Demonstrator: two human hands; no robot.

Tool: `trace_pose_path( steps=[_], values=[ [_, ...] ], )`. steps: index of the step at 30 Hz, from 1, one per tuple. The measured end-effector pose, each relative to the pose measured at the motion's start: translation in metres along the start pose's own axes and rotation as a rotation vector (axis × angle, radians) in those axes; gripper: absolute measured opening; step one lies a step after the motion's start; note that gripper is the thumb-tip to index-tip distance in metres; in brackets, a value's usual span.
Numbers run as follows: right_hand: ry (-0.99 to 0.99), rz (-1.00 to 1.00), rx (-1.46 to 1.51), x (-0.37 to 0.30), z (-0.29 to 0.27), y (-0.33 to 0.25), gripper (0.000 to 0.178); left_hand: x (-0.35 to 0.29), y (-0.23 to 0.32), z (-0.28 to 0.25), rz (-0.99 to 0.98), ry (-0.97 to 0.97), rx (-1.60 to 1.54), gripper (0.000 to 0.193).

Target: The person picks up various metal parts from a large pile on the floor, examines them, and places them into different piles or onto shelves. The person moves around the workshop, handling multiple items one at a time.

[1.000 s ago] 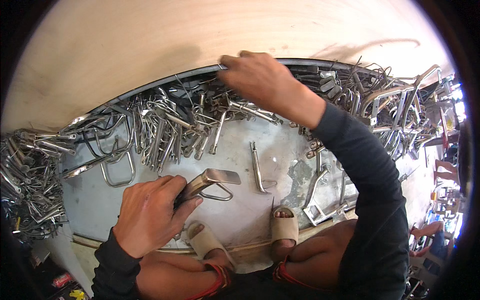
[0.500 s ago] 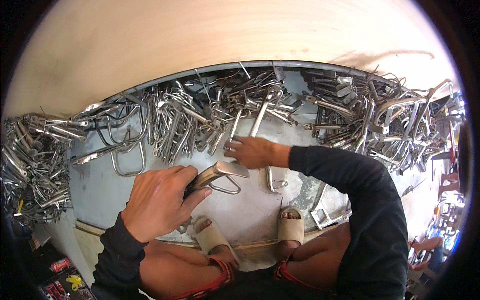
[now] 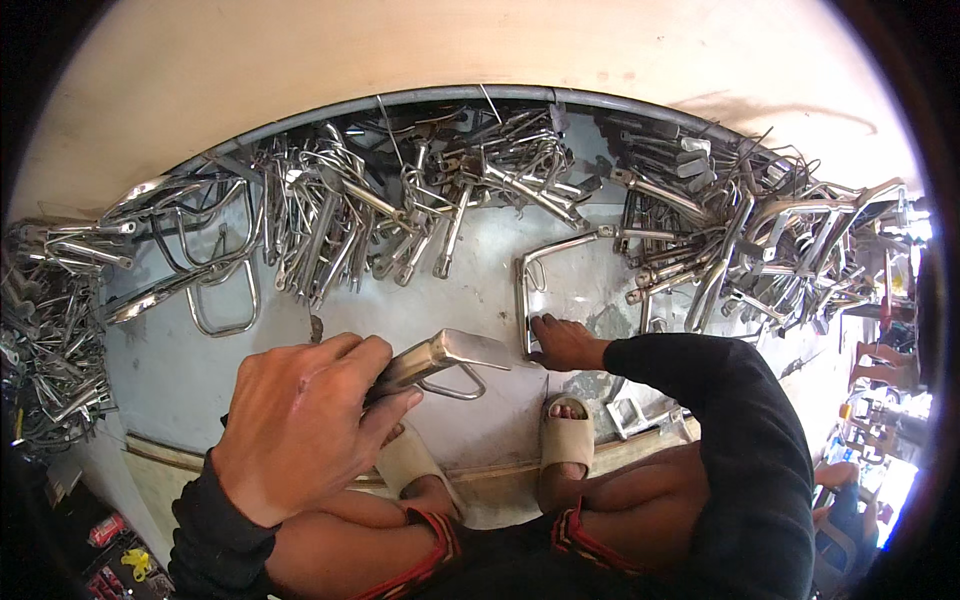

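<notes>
My left hand (image 3: 310, 410) is closed around a chrome metal bar (image 3: 412, 366) with a flat, rectangular end plate and a thin rod loop below it. The bar is raised above the grey floor panel, and its back end is hidden by my hand. Farther right, my right hand (image 3: 570, 344) has its fingers around the near end of a bent chrome bar (image 3: 522, 290). This second bar lies across the panel, with a small loop inside its bend and its far end toward the right-hand pile.
Piles of chrome metal parts lie at the back middle (image 3: 330, 215), right (image 3: 740, 225) and far left (image 3: 60, 350). A looped tubular frame (image 3: 200, 275) rests at left. A pale wall (image 3: 480, 45) rises behind. My sandalled feet (image 3: 568, 440) stand at the near edge. Someone sits far right.
My right hand has come nearer and to the right, and now grips the bent bar, which has swung to the right, away from the middle pile. My left hand keeps its bar.
</notes>
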State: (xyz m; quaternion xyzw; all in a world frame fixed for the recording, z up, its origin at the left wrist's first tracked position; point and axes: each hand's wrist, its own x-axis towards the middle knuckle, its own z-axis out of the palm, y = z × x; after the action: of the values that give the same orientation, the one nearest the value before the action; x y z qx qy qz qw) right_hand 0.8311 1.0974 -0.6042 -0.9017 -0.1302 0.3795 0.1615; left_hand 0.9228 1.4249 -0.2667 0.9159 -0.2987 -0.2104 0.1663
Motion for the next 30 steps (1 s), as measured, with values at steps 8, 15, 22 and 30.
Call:
trace_pose_path(
  steps=[8, 15, 22, 30],
  values=[
    [0.515, 0.019, -0.289, 0.052, -0.050, 0.068, 0.039, -0.009, -0.006, -0.005, -0.066, -0.023, -0.002, 0.029],
    [0.427, -0.087, -0.202, 0.031, -0.088, 0.048, 0.026, -0.011, -0.010, -0.006, -0.105, -0.008, 0.013, 0.031],
    [0.362, 0.103, 1.331, -0.013, -0.140, -0.007, 0.024, 0.008, -0.016, 0.001, 0.079, 0.036, 0.038, 0.028],
    [0.555, -0.207, 2.245, 0.066, -0.133, -0.037, 0.018, 0.024, -0.004, 0.011, 0.168, -0.033, 0.022, 0.031]
  ],
)
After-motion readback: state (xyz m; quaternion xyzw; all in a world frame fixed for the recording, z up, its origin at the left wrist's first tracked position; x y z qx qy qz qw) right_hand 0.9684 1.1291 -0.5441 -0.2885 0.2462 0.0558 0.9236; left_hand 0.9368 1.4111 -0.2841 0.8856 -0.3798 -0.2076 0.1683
